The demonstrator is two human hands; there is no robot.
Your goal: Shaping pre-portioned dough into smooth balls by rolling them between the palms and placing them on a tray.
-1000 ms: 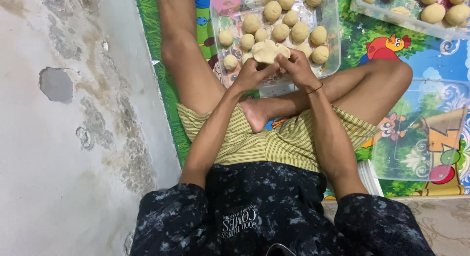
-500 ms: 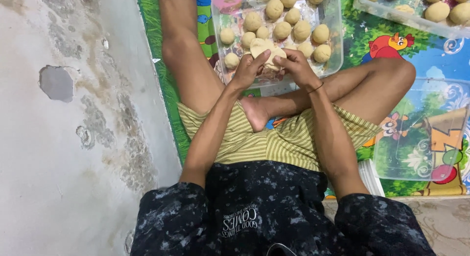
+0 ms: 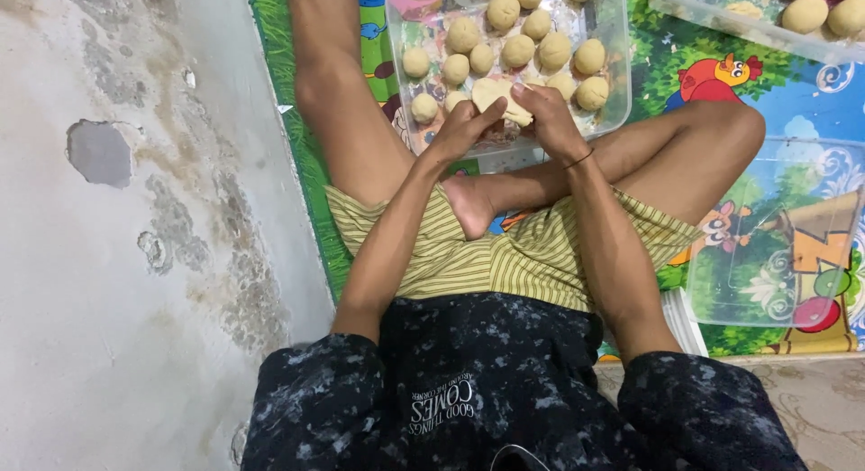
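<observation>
- Pale, flattened piece of soft dough: one; you held it between both hands just above the near edge of the clear plastic tray, so it stayed over the tray while you pressed it.
- Your left hand: fingers closed narrowly on the near-left edge of the dough piece, thumb on top.
- Your right hand: fingers curled over the dough's right side, pinching it; a thin dark band circled that wrist.
- Round beige dough balls in that tray: about thirteen counted in view, set in loose rows and apart from one another, likely so they would not stick; a few may have been hidden behind your hands.
- Second clear tray, upper right, well apart: four more balls showed at its cropped edge.
- Empty clear rectangular plastic lid or tray: one, lying flat beside your right knee, nothing in it.
- Colourful cartoon-printed floor mat: one, under the trays and your crossed legs.
- Grey stained concrete floor: to your left, with one chipped patch.
</observation>
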